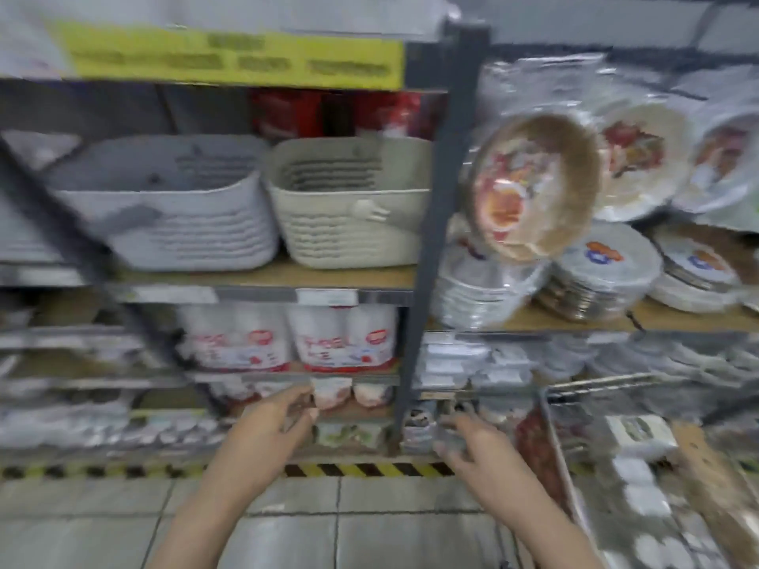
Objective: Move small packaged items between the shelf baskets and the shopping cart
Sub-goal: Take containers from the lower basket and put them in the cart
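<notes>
Head view, badly blurred. Left hand point(271, 420) raised low before the shelf, fingers curled round a small pale item point(306, 406); right hand point(464, 439) alongside, well apart from it, gripping a small clear packet point(449, 435). Two baskets on the upper shelf: grey basket point(164, 207) and cream basket point(349, 207), side by side, contents unseen. Cart point(575, 404) at lower right, wire rim just beside the right wrist, packets heaped inside. Risks, judged: slick wrappers slipping from a loose pinch; a high reach knocking the tilted plates point(534, 182) past the post point(443, 199).
</notes>
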`<state>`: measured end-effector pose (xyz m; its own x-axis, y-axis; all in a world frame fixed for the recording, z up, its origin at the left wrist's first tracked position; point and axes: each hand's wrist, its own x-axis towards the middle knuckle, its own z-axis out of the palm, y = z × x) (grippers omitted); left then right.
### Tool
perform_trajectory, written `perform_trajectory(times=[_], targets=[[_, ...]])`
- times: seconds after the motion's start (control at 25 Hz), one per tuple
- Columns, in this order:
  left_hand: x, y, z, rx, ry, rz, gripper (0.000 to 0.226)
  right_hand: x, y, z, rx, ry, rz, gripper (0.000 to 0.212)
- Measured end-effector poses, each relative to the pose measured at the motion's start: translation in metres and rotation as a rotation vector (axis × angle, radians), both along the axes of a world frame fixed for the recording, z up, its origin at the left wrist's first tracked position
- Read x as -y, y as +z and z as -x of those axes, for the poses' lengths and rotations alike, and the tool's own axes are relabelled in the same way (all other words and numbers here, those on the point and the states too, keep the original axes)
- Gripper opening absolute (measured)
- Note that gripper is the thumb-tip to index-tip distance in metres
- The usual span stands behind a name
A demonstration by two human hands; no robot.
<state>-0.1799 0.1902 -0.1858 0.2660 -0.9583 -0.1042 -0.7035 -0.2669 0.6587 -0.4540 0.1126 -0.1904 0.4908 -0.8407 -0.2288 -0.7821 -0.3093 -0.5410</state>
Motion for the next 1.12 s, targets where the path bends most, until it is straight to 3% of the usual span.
perform_trajectory(times=[0.28, 0.44, 0.8, 1.12], targets=[[-0.135, 0.020, -0.165, -0.053, 0.347, -0.035, 0.031, -0.051, 0.028, -0.213, 0.160, 0.286, 0.026, 0.030], [-0.175, 0.026, -0.232, -0.042, 0.444, -0.049, 0.035, -0.071, 0.033, -0.287, 0.174, 0.329, 0.009, 0.033], [-0.113, 0.063, -0.324, -0.059, 0.375, 0.139, 0.037, -0.046, 0.071, -0.412, 0.207, 0.380, -0.024, 0.026], [-0.082, 0.104, -0.458, 0.021, 0.511, 0.295, 0.031, -0.007, 0.119, -0.570, 0.387, 0.536, 0.052, 0.029]])
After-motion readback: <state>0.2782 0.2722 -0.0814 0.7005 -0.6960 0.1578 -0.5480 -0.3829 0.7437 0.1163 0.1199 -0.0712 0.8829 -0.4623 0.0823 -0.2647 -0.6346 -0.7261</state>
